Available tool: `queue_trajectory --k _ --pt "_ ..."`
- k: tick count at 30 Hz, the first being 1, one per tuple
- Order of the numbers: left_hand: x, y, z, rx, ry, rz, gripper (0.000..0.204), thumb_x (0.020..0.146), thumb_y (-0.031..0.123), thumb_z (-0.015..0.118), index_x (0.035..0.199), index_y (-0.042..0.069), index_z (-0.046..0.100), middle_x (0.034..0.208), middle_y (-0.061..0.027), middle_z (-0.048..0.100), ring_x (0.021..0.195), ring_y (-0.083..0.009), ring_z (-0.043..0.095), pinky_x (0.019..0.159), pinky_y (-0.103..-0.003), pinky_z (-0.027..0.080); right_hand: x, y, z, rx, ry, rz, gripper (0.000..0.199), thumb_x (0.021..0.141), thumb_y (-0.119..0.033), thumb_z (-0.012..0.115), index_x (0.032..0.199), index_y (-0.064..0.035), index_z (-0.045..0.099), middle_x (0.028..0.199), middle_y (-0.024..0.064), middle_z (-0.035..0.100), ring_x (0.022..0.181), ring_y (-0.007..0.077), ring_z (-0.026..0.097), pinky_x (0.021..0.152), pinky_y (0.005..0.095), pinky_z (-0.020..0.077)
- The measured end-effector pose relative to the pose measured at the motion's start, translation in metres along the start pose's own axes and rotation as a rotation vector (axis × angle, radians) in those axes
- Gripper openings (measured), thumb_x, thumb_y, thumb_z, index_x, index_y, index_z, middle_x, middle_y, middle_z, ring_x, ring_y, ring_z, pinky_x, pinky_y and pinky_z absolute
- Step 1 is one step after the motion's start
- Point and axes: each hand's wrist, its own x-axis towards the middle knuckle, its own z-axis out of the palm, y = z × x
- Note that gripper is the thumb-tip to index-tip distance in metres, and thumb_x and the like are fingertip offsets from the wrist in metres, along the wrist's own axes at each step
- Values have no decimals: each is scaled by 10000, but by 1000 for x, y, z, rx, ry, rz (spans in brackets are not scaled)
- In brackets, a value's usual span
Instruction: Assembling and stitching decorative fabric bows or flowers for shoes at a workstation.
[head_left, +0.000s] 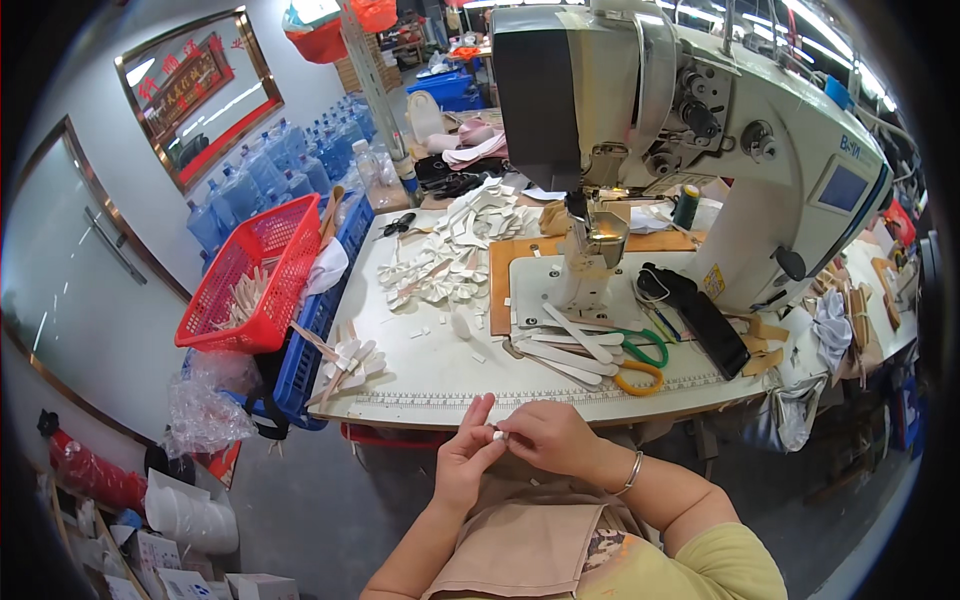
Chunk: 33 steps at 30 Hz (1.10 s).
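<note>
though small, white piece [498, 436] between fingers [516, 424]

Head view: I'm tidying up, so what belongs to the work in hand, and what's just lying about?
Probably in use: small white piece between left hand and right hand; white scraps.
Probably just lying about: blue water bottles; clear plastic bag.

White piece [499, 436], red basket [228, 338], yellow sleeve [735, 560]
</note>
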Motion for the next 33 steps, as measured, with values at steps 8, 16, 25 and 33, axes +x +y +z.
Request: queue_trajectory --k 8,16,25,33 --pt "-3 8 2 -218 185 -236 49 831 24 585 856 -6 614 1292 -168 452 1125 -154 472 876 -247 393 0 -4 2 -238 -14 -258 252 655 -54 664 896 -62 592 760 60 612 628 226 595 533 314 480" --pt "-3 -1 -22 -176 217 -212 83 822 51 587 870 -17 585 922 -128 628 841 -183 592 811 -316 452 14 17 -7 102 -13 138 98 697 -84 662 795 -77 654 753 83 631 644 243 601 576 318 481" --pt "16 16 -29 -762 262 -343 170 846 119 549 997 42 562 981 -73 611 955 -220 570 849 -384 441 43 105 -55 -593 1 571 155 706 -155 664 810 -41 646 807 140 605 794 310 581 704 383 475" --pt "18 11 -24 -577 222 -317 51 832 121 592 872 90 585 914 -30 629 879 -138 570 813 -319 429 34 -1 -32 -62 -232 182 101 750 -88 598 839 -82 647 780 94 582 717 290 577 626 368 469"
